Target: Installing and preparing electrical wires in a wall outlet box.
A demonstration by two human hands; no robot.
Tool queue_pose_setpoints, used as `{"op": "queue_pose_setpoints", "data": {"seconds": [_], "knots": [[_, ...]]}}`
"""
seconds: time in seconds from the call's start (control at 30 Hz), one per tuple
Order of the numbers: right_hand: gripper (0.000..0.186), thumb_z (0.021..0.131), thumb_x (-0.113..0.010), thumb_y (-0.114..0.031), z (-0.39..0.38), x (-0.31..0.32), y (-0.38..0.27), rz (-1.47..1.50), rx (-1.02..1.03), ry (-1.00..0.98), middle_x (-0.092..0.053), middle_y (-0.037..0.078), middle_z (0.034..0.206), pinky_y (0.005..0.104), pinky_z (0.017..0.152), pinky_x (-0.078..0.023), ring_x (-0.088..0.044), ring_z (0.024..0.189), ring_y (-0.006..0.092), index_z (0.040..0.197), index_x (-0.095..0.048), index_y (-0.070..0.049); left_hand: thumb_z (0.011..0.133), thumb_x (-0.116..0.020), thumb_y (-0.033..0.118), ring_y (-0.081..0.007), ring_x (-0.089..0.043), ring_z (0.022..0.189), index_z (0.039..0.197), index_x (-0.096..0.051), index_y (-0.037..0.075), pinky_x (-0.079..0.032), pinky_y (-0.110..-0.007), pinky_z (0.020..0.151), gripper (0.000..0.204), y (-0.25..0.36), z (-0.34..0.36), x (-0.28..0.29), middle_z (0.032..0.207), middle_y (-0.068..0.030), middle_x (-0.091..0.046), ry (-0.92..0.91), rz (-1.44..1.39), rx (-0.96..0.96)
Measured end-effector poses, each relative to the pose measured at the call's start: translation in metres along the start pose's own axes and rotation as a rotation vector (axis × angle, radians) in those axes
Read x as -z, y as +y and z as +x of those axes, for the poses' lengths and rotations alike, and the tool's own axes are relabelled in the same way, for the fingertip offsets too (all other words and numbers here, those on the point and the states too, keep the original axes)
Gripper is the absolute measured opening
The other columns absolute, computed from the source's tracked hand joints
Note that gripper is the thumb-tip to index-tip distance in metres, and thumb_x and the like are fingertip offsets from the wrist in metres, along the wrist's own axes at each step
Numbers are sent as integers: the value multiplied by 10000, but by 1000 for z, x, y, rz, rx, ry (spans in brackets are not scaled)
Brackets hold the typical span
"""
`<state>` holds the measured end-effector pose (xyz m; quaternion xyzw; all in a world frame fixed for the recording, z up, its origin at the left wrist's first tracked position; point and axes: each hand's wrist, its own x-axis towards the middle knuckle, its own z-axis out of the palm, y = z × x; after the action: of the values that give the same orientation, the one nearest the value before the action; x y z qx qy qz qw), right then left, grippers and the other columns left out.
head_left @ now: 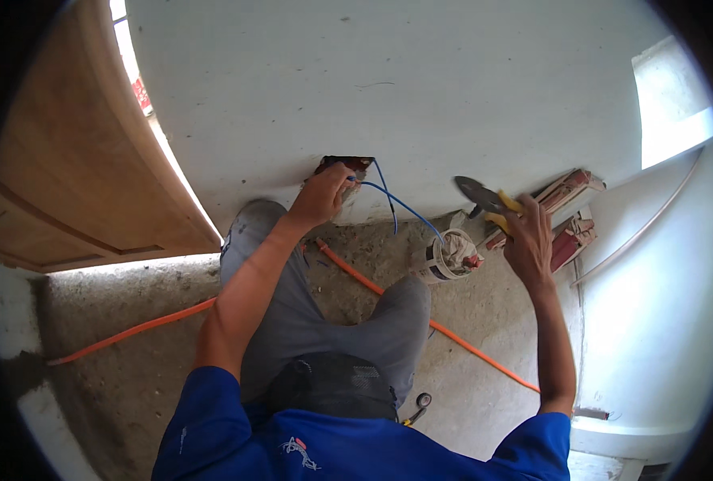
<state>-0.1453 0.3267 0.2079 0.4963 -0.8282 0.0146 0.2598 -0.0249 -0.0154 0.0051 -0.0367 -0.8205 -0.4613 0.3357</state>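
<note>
My left hand is closed on a blue wire at a recessed box low in the white wall. Its fingers cover part of the opening. A second blue wire hangs from the box's right corner down the wall, and the gripped one curves down toward a white bucket. My right hand grips pliers with yellow handles and dark jaws, held in the air to the right of the box, above the bucket.
A wooden door stands at the left. Orange conduit lies on the concrete floor. Reddish bundled pieces sit along the wall at right. My bent legs in grey trousers are below, beside a small black-and-yellow tool.
</note>
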Motion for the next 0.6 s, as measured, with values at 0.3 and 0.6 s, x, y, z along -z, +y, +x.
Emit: {"op": "queue_pose_setpoints", "data": {"seconds": [0.3,0.6], "knots": [[395,872,-594,-180,89,-40,-56,-605,568,87,-390,53,1474,528,1146,-246,-371,1361,273,1261,-587,-112,817,-530,-63,-347,-615,907,1027,-542,40,-503,-423,771,234,5,1,4,953,-138,-602,40,-1,-37],[454,865,-611,-171,105,-47,-75,-601,556,156,-371,27,1427,532,1121,-244,-379,1327,224,1316,-568,-139,863,-501,-25,-358,-613,837,1035,-531,17,-487,-438,738,179,1,1,4,915,-154,-626,61,-7,-76]]}}
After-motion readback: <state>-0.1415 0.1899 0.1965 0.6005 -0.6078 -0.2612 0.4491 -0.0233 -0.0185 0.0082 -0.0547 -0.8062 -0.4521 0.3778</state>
